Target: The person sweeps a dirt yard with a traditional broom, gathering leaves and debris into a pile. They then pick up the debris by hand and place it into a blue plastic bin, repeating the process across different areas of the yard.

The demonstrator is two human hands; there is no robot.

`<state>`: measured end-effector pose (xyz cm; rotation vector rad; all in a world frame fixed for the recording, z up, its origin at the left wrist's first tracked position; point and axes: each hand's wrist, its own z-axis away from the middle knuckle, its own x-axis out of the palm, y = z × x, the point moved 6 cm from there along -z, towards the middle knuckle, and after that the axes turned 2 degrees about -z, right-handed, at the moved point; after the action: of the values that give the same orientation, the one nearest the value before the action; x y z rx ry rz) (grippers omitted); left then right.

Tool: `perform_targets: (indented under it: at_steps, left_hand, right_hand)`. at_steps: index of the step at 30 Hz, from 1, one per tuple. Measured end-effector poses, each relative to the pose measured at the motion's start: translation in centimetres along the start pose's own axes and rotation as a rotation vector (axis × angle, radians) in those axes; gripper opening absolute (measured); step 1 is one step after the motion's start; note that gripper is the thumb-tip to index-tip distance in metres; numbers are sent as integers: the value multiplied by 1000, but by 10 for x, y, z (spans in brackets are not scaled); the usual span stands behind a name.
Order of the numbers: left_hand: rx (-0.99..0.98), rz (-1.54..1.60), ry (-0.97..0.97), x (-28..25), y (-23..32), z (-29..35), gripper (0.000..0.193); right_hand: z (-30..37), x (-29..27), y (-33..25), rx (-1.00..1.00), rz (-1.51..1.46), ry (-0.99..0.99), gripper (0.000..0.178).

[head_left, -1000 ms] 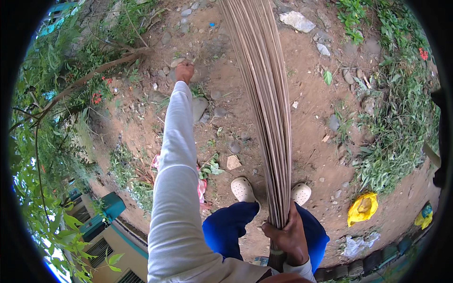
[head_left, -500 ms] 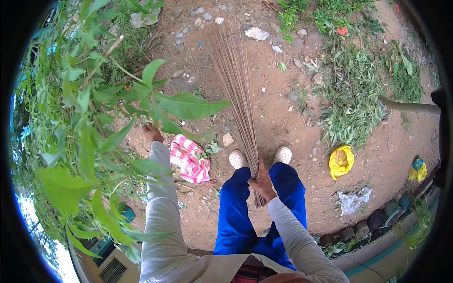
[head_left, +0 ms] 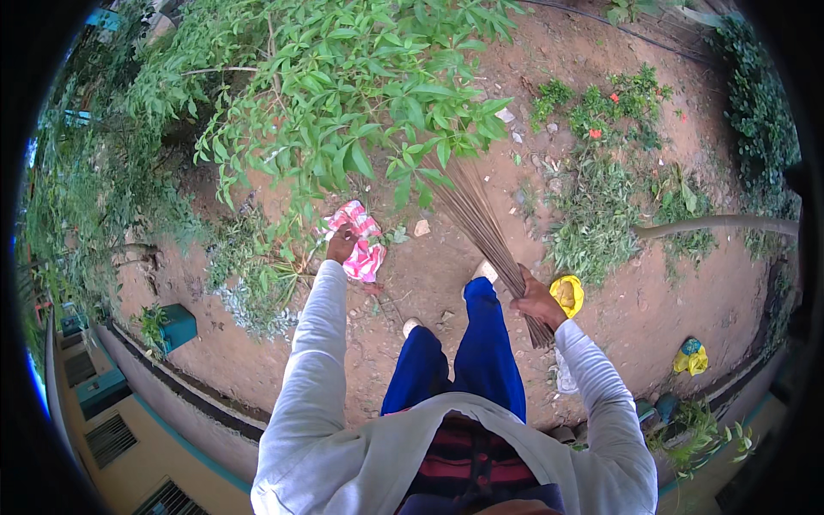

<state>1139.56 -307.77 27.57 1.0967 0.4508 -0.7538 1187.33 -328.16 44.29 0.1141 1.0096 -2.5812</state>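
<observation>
My right hand (head_left: pixel 538 302) is closed around the bound end of a stick broom (head_left: pixel 472 206), a long bundle of thin brown twigs. The broom slants up and to the left, its spread tips partly behind green leaves. My left hand (head_left: pixel 342 245) is held out ahead, overlapping the pink-and-white striped cloth or bag (head_left: pixel 365 251) in view; whether it touches it I cannot tell. Its fingers are mostly turned away from view. Just beyond this hand hangs a leafy branch (head_left: pixel 369 94).
Cut greenery (head_left: pixel 592 232) lies in a heap on the dirt at the right, below a curved trunk (head_left: pixel 712 225). Yellow plastic bags (head_left: pixel 577 290) sit nearby. A teal container (head_left: pixel 177 327) stands at the left by a low wall (head_left: pixel 184 378). Red-flowered plants (head_left: pixel 614 107) grow ahead.
The leafy branch that hung close over my left arm now stands farther ahead. My left hand has moved right, across the striped cloth. The broom and my right hand have shifted right; my feet have stepped.
</observation>
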Motion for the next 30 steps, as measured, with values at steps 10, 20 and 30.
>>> perform_targets:
  at_steps: [10, 20, 30]
  left_hand:
    - [-87, 182, -133, -61, -105, 187, 38]
    - [-260, 245, 240, -152, -294, 333, 36]
    - [-392, 433, 141, -87, -292, 411, 34]
  right_hand:
    - [-38, 218, -23, -38, -1, -342, 60]
    - [104, 223, -155, 86, 163, -303, 74]
    - [-60, 336, -163, -597, 429, -689, 43]
